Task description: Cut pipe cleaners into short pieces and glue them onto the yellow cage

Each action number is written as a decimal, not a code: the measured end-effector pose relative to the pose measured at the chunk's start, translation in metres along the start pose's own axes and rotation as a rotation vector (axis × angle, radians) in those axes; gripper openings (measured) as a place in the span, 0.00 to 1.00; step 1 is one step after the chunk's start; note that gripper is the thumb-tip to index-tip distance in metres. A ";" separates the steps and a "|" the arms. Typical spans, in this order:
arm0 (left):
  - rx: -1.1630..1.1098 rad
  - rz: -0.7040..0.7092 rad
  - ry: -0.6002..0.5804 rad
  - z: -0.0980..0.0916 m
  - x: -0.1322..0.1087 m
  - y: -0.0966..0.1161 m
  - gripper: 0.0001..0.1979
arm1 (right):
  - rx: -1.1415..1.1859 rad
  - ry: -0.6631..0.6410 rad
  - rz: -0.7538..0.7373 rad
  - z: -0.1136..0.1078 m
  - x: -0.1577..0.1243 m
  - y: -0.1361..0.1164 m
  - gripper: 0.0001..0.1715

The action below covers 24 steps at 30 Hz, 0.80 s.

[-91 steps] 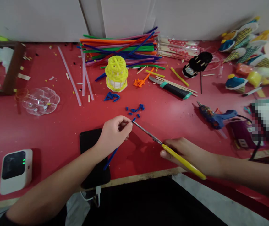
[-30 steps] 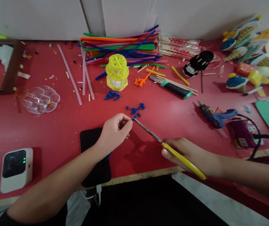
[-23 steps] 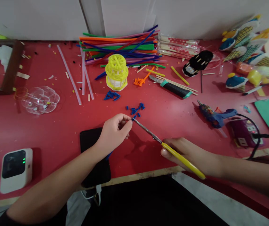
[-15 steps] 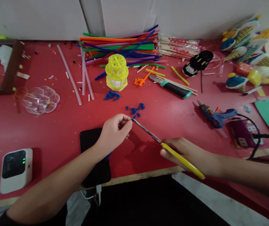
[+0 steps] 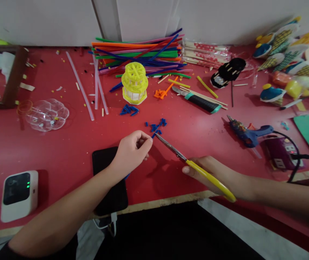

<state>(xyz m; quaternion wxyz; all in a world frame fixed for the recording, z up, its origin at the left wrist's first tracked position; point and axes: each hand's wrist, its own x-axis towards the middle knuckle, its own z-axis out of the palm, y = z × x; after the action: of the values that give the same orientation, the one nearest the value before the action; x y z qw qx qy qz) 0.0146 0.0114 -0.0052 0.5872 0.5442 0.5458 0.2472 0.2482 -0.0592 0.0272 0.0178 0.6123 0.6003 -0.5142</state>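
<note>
Pinched between the thumb and fingers of my left hand is a blue pipe cleaner, its short end sticking out and most of its length hidden behind the hand. My right hand grips yellow-handled scissors, whose blade tips are at that protruding end. Whether the blades touch it I cannot tell. Just beyond the tips lie several short blue pipe cleaner pieces. Another small heap of blue pieces lies farther left, in front of a yellow tiered model.
A black phone lies under my left forearm. Behind are a bundle of coloured pipe cleaners, orange pieces, a utility knife and a black model. A glue gun lies right; a white device stands left.
The scissors have shifted slightly up and to the right, with their tips now at the blue end a little beyond my left fingertips. More of the blue pipe cleaner shows; my left hand has hardly moved.
</note>
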 end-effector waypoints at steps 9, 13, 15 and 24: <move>0.010 0.017 -0.008 0.000 0.002 -0.003 0.05 | -0.010 -0.054 0.005 -0.004 0.000 -0.003 0.34; 0.007 0.012 -0.012 0.000 0.002 -0.003 0.06 | -0.008 -0.058 0.006 -0.004 0.000 -0.004 0.31; 0.012 0.011 -0.012 0.000 0.001 -0.002 0.06 | -0.005 -0.057 0.013 -0.004 0.000 -0.005 0.31; 0.005 0.011 -0.019 -0.001 0.001 -0.003 0.06 | -0.024 -0.016 -0.026 -0.005 0.001 -0.002 0.28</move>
<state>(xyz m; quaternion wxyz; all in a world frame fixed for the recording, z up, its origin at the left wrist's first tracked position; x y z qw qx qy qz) 0.0129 0.0113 -0.0084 0.5898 0.5508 0.5378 0.2439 0.2494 -0.0549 0.0300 0.0234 0.6000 0.6141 -0.5122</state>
